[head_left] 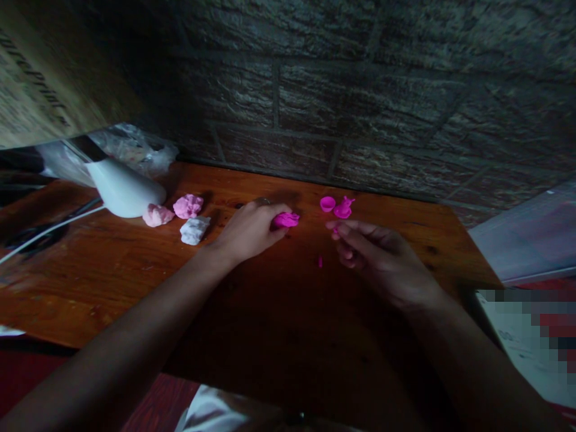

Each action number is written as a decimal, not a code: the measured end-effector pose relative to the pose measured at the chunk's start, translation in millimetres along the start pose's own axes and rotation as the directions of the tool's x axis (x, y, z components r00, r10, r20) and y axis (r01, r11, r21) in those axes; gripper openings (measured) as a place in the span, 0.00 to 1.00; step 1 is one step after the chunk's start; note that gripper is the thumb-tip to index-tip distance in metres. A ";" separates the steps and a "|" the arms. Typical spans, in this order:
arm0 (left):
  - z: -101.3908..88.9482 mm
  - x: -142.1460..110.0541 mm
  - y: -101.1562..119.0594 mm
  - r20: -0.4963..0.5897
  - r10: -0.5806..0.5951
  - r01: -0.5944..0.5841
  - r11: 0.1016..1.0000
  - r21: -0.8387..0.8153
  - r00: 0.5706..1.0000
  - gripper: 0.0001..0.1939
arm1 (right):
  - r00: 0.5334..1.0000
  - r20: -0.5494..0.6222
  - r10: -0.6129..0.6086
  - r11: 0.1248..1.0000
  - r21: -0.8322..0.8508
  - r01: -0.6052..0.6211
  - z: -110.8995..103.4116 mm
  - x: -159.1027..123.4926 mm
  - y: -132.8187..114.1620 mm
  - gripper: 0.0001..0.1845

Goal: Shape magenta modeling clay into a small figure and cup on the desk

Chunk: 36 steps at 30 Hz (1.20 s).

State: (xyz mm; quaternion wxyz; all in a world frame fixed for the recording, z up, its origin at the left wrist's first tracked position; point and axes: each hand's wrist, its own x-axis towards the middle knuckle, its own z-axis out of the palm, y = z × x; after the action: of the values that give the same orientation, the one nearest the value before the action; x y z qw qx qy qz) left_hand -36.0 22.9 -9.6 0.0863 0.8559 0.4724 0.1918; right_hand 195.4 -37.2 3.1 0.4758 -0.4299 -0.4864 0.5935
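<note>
My left hand (254,227) is closed around a lump of bright magenta modelling clay (287,220), which sticks out past the thumb and fingers just above the wooden table. Between the thumb and fingertips of my right hand (375,246) is a small bit of magenta clay, mostly hidden by the fingers. A thin magenta clay piece (320,261) lies on the wood between the two hands. Beyond my right hand sit a small magenta clay bowl (327,204) and, touching or close beside it, a magenta clay figure (344,207) with thin projections on top.
Two pale pink lumps (188,206) and a white lump (195,230) lie left of my left hand. Behind them a white rounded object (126,186) leans, with a white cable (54,233) nearby. A cardboard box (54,72) overhangs the upper left. A brick-patterned wall (306,108) backs the table (270,336).
</note>
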 end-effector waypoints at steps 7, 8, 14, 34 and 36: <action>3.8 -0.4 2.7 0.037 0.043 -0.043 0.999 -0.009 0.998 0.14 | 0.999 0.020 0.044 0.999 0.017 -0.044 -1.7 1.5 0.4 0.13; 4.3 -0.1 2.2 0.035 0.059 -0.059 0.998 -0.011 0.998 0.14 | 0.999 0.011 0.050 0.999 0.012 -0.050 -2.1 1.4 0.4 0.15; 4.2 -1.2 12.6 -0.192 0.110 -0.123 0.991 -0.056 0.975 0.09 | 0.998 0.007 0.055 0.997 -0.047 -0.055 -4.8 0.1 0.8 0.16; 28.2 -12.6 55.1 0.125 0.188 -0.142 0.940 -0.309 0.974 0.03 | 0.998 -0.031 0.063 0.997 0.045 -0.061 -8.0 2.4 -2.4 0.12; 28.5 -12.8 55.1 0.134 0.236 -0.176 0.917 -0.357 0.962 0.02 | 0.998 -0.033 0.060 0.998 0.026 -0.059 -8.4 2.2 -2.9 0.13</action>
State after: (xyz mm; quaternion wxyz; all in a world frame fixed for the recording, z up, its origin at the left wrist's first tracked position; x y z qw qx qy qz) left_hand 12.3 -16.6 -20.6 0.2537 0.8864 0.3294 0.2033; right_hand 203.7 -33.4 4.6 0.4715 -0.4482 -0.4576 0.6062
